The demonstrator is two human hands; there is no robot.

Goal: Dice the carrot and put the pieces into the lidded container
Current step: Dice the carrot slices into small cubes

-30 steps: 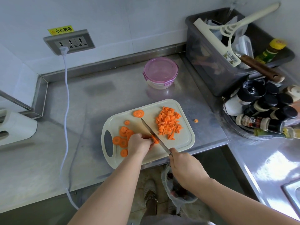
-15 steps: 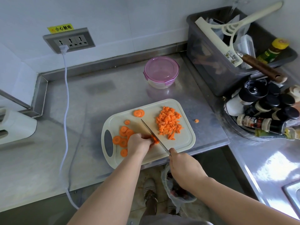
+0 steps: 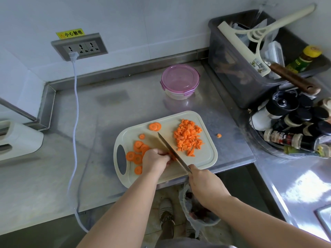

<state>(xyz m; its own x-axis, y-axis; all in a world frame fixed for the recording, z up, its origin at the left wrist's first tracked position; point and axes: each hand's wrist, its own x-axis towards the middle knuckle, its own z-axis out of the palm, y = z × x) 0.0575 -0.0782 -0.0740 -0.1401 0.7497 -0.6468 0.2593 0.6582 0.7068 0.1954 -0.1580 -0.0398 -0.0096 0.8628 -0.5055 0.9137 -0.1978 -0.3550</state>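
Observation:
A cream cutting board [image 3: 206, 158] lies at the counter's front edge. On its right side sits a heap of diced carrot [image 3: 188, 138]. Several round carrot slices [image 3: 136, 153] lie on its left side, with two more [image 3: 155, 126] near the far edge. My left hand [image 3: 155, 161] holds carrot slices down with curled fingers, mostly hiding them. My right hand [image 3: 204, 185] grips the handle of a knife [image 3: 172, 152], whose blade rests against the left hand's fingers. The lidded container [image 3: 180, 81], clear with a pink lid, stands closed behind the board.
One carrot bit [image 3: 218, 135] lies on the steel counter right of the board. A grey bin [image 3: 232, 68] of utensils and a rack of spice bottles [image 3: 295, 129] stand at right. A white cord [image 3: 76, 122] hangs from the wall socket [image 3: 79, 46]. A bagged waste bin [image 3: 197, 212] sits below.
The knife and both hands stay at the same spot on the board; the blade has shifted only slightly against the held slices.

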